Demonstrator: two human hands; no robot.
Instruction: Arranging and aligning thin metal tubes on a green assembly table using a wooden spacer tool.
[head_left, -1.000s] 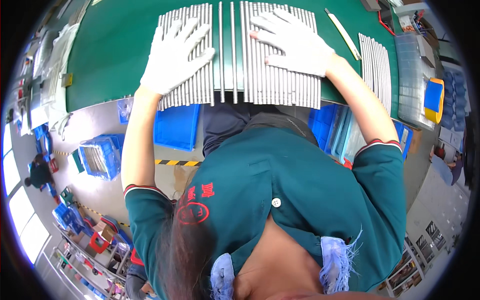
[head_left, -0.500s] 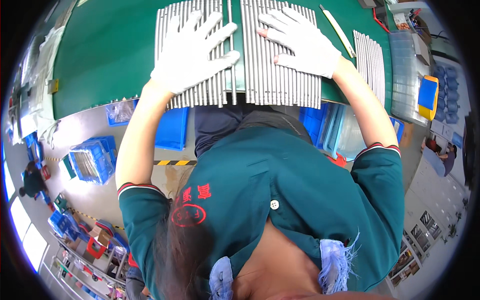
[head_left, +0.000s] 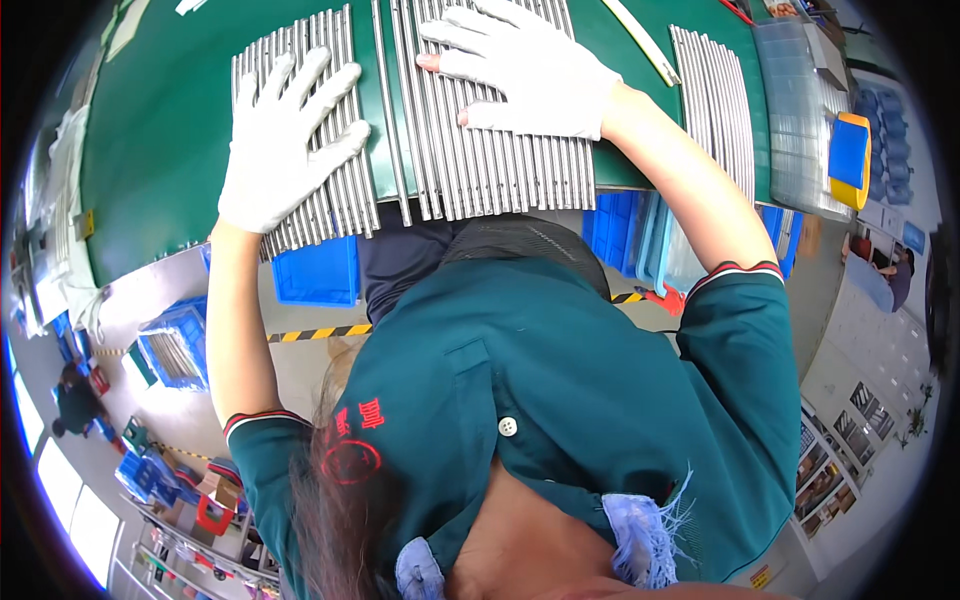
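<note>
- Left hand (head_left: 283, 150): open, palm down, fingers spread over left rod group (head_left: 352, 190).
- Right hand (head_left: 540, 85): likewise open, flat on right rod group (head_left: 525, 170); neither hand grips.
- 1 loose rod (head_left: 391, 115) lies in the gap between the 2 groups.
- Near rod ends overhang the table (head_left: 160, 150); left group's ends look uneven.
- Judgement: light, even palm pressure should keep rods parallel; hard pressing may make them ride up.

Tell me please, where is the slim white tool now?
In the head view, the tool lies at upper right on the green table, between the right hand and the rightmost row of metal rods.
</note>
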